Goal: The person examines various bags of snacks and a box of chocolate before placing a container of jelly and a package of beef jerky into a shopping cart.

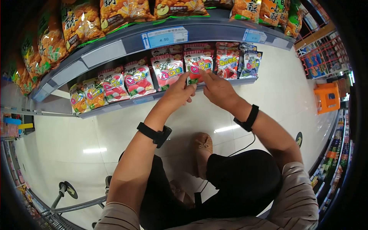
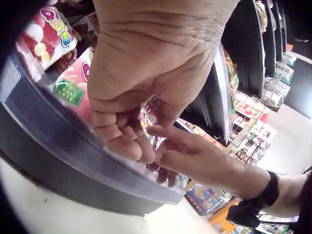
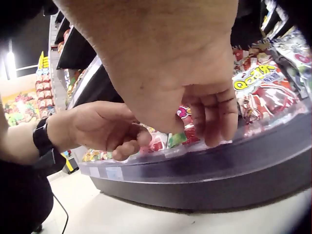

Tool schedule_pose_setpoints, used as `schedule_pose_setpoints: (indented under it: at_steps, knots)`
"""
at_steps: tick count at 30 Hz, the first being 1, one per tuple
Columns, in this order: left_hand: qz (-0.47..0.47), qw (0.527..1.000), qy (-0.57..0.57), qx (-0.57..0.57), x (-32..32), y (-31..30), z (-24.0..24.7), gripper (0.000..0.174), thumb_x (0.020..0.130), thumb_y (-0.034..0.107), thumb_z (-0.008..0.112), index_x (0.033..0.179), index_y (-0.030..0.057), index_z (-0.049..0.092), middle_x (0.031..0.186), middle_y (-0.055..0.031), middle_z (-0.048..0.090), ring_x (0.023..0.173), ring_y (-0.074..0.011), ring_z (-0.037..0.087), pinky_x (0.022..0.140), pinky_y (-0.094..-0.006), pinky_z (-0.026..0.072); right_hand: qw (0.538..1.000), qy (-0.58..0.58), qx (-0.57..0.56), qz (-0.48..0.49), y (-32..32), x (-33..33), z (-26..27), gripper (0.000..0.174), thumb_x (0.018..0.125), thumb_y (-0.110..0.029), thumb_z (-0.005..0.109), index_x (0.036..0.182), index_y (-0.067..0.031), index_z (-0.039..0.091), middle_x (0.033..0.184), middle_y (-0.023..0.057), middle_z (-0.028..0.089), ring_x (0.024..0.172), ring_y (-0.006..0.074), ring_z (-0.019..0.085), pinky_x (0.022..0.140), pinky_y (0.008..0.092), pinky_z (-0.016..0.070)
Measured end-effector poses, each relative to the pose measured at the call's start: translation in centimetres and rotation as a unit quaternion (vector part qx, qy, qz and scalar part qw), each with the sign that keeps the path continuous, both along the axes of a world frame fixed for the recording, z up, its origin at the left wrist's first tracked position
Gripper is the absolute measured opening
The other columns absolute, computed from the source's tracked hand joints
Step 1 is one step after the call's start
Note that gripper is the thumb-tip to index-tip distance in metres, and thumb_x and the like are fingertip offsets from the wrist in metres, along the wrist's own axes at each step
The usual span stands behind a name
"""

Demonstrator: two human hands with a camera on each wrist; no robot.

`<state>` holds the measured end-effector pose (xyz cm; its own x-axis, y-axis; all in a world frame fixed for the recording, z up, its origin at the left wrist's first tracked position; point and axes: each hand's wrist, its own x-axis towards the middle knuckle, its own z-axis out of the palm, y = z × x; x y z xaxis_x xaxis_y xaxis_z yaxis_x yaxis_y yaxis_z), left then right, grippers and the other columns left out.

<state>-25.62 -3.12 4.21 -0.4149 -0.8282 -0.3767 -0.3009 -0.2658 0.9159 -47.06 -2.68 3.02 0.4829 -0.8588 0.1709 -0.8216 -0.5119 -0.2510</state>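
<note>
In the head view both hands meet at the front of a white-and-red gummy candy bag (image 1: 198, 64), which stands upright on the bottom shelf. My left hand (image 1: 177, 93) reaches its lower left side, index finger (image 1: 184, 78) extended to the bag and the other fingers bent below. From the right, my right hand (image 1: 222, 91) comes to its lower front with its index finger against it. The wrist views show the other fingers of both hands loosely bent, with the bag's print in the gaps. I cannot tell whether either hand pinches it.
More gummy bags (image 1: 138, 78) stand in a row to the left; a red cola-type bag (image 1: 227, 63) and a purple one (image 1: 251, 64) stand right. Orange snack bags (image 1: 126, 9) fill the shelf above its price-tag edge (image 1: 165, 37). An orange stool (image 1: 327, 98) and a cart (image 1: 80, 203) are nearby.
</note>
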Motion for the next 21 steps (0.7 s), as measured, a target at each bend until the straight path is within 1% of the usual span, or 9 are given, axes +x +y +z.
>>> schedule_pose_setpoints:
  at_steps: [2,3,5,6,7,10,17,20,21]
  knots:
    - [-0.01,0.998,-0.056,-0.034,0.9,0.2,0.6,0.071,0.099,0.034,0.06,0.157,0.0051,0.031,0.096,-0.0112,0.069,0.077,-0.0168,0.066,0.066,-0.0311,0.0534,0.994,-0.012,-0.064,0.089,-0.9,0.6,0.1,0.057,0.087,-0.006,0.059,0.143,-0.0027,0.047,0.123,0.0186,0.062,0.094,0.0353,0.069,0.073,0.0437,0.0589]
    - [-0.022,0.989,-0.106,-0.104,1.4,0.1,0.3,0.069,0.099,0.033,0.057,0.155,0.0011,0.033,0.094,-0.0173,0.071,0.078,-0.0263,0.07,0.071,-0.0394,0.055,0.993,0.004,-0.044,0.106,-1.0,1.2,0.6,0.057,0.086,-0.005,0.059,0.142,-0.0024,0.049,0.13,0.0183,0.059,0.095,0.0353,0.069,0.076,0.0436,0.0588]
    - [-0.026,0.958,-0.209,-0.194,2.8,0.0,-0.1,0.065,0.1,0.032,0.054,0.153,0.0008,0.034,0.097,-0.0226,0.072,0.082,-0.0347,0.071,0.075,-0.0457,0.0545,0.99,0.037,-0.008,0.138,-1.3,2.8,1.3,0.057,0.084,-0.003,0.059,0.14,-0.0019,0.052,0.144,0.0177,0.051,0.099,0.0353,0.069,0.08,0.0436,0.0586]
    - [-0.027,0.936,-0.259,-0.238,3.2,0.2,0.6,0.064,0.1,0.032,0.052,0.153,0.0006,0.035,0.099,-0.0253,0.072,0.084,-0.039,0.071,0.077,-0.0488,0.0543,0.989,0.048,0.017,0.139,-1.4,3.8,1.7,0.057,0.084,-0.002,0.058,0.141,-0.0017,0.051,0.145,0.018,0.051,0.098,0.0358,0.069,0.08,0.0435,0.0588]
    - [-0.038,0.932,-0.296,-0.206,3.5,0.3,1.8,0.061,0.098,0.028,0.051,0.151,0.0006,0.037,0.104,-0.0298,0.07,0.092,-0.0459,0.068,0.081,-0.0545,0.0524,0.988,0.059,0.042,0.139,-1.3,4.8,2.1,0.057,0.085,-0.001,0.057,0.142,-0.0016,0.05,0.146,0.0182,0.051,0.097,0.0363,0.069,0.08,0.0434,0.0589]
    - [-0.07,0.912,-0.365,-0.172,4.5,0.7,1.1,0.064,0.096,0.025,0.053,0.152,0.0007,0.035,0.103,-0.0299,0.07,0.092,-0.0453,0.069,0.081,-0.0541,0.0529,0.984,0.092,0.087,0.124,-0.7,6.8,2.7,0.058,0.085,0.0,0.055,0.143,-0.0017,0.048,0.145,0.0164,0.049,0.092,0.036,0.07,0.077,0.046,0.0587]
    - [-0.06,0.916,-0.335,-0.214,5.8,1.6,-1.6,0.066,0.094,0.025,0.055,0.152,0.0021,0.033,0.103,-0.0306,0.069,0.094,-0.0464,0.068,0.084,-0.0543,0.0525,0.993,0.048,0.02,0.11,0.0,6.8,-0.4,0.056,0.085,0.0,0.055,0.141,-0.0038,0.049,0.149,0.0171,0.045,0.083,0.0383,0.069,0.071,0.0472,0.0584]
    - [-0.058,0.937,-0.291,-0.186,6.4,1.6,0.6,0.066,0.095,0.027,0.056,0.152,0.0029,0.034,0.103,-0.0307,0.069,0.096,-0.0483,0.066,0.085,-0.055,0.0518,0.985,0.039,0.094,0.14,-0.9,6.9,1.5,0.054,0.085,-0.003,0.056,0.139,-0.0029,0.05,0.152,0.0182,0.043,0.083,0.0403,0.069,0.072,0.048,0.0585]
    - [-0.03,0.939,-0.265,-0.217,6.7,1.3,-0.4,0.063,0.096,0.03,0.059,0.149,0.003,0.038,0.102,-0.0265,0.072,0.091,-0.0414,0.071,0.081,-0.0489,0.0549,0.986,0.031,0.088,0.141,-1.4,6.7,0.8,0.054,0.085,-0.007,0.059,0.138,-0.0043,0.052,0.151,0.0177,0.045,0.085,0.0414,0.07,0.075,0.0486,0.0588]
